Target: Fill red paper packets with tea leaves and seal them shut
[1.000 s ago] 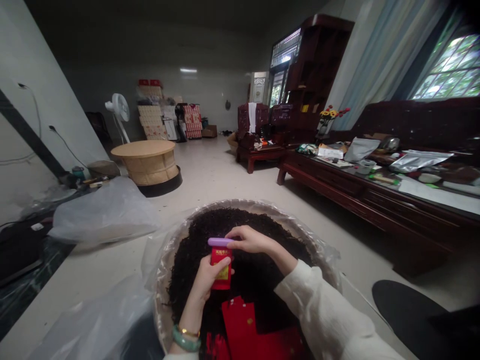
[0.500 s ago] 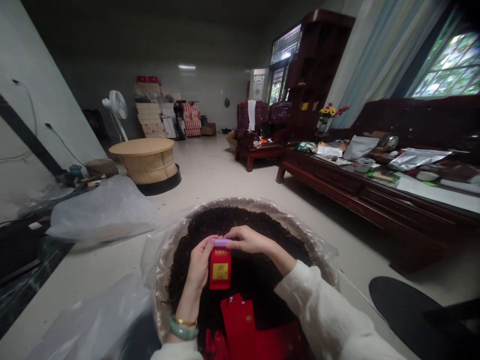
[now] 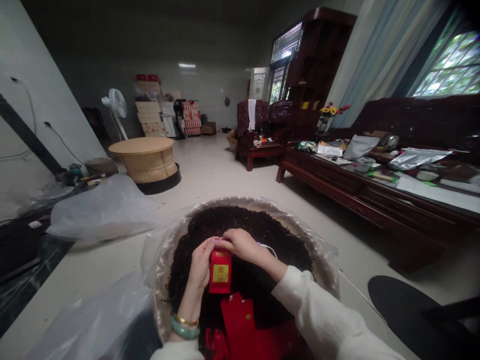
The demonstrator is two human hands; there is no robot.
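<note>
- Tub [image 3: 160, 295]: holds dark leaves [image 3: 240, 216].
- Packet [image 3: 220, 275]: upright over leaves, toward tub's left edge.
- Left hand [image 3: 200, 265]: fingers pinched at packet's top left corner.
- Right hand [image 3: 243, 245]: fingers closed on purple bar [image 3: 218, 241] across packet's top.

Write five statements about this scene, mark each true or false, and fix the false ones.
1. The left hand and right hand are both at the top of the small red packet. True.
2. The label on that packet is blue. False: the label is yellow.
3. The green bracelet is on the right wrist. False: it is on the left wrist.
4. Dark leaves lie inside the round basket. True.
5. The white fan stands beside the window. False: the white fan stands behind the round table.
</note>
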